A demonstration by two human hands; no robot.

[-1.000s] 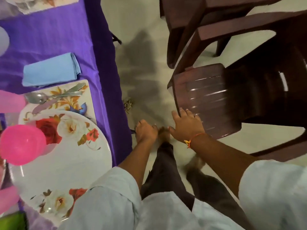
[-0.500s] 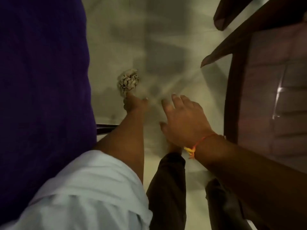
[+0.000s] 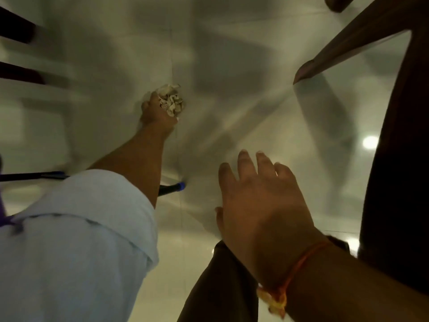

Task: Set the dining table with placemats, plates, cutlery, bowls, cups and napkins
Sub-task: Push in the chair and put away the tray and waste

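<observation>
Down on the pale tiled floor lies a small crumpled wad of patterned paper (image 3: 171, 102). My left hand (image 3: 156, 112) reaches down to it, with the fingers curled round its near side. My right hand (image 3: 262, 201) hovers lower right above the floor, fingers spread and holding nothing. It has an orange thread round the wrist. No table setting is in view.
A dark brown chair (image 3: 394, 159) fills the right edge, and one of its legs (image 3: 343, 47) slants in at the upper right. A black rod with a blue tip (image 3: 170, 188) pokes out beneath my left forearm. Dark legs (image 3: 16, 29) stand at the far left.
The view dropped from the set table to the floor. My left hand stretched forward to the crumpled wad and closed on it. My right hand left the chair seat and now hangs spread.
</observation>
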